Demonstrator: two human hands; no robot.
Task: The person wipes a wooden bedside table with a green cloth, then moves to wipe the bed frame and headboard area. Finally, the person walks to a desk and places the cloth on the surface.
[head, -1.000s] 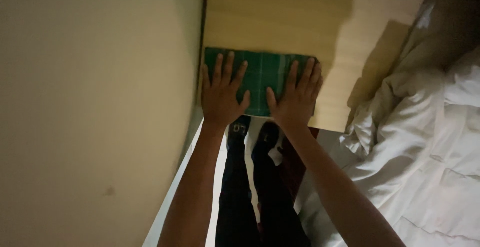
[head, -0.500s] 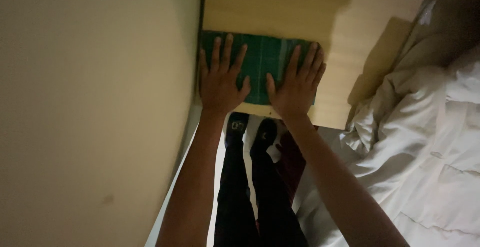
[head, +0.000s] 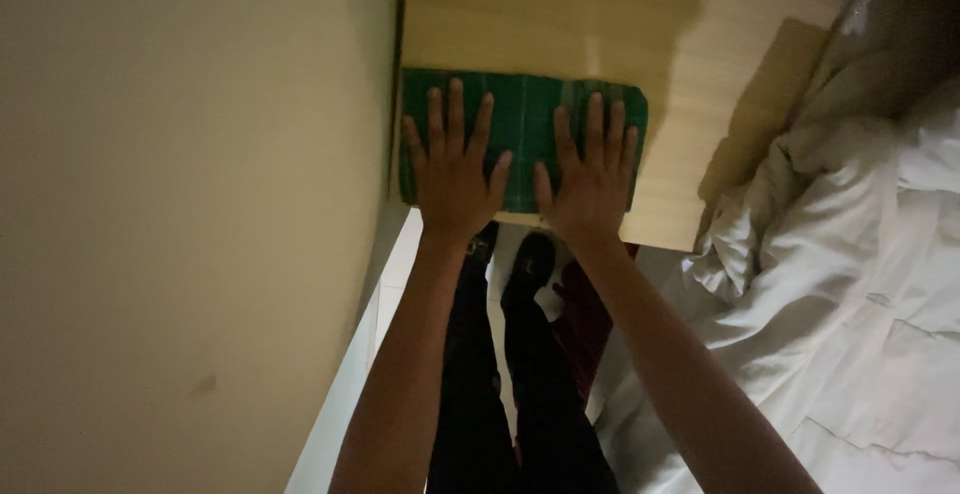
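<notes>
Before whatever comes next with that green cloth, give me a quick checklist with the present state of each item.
1. Left hand flat on the green checked folded cloth: ok.
2. Right hand flat on it, fingers spread: ok.
3. Cloth lying fully on the light wooden tabletop: ok, near its front edge.
4. Cloth clear of the crumpled white bedding: ok.
5. Folds neat underneath: cannot tell.
</notes>
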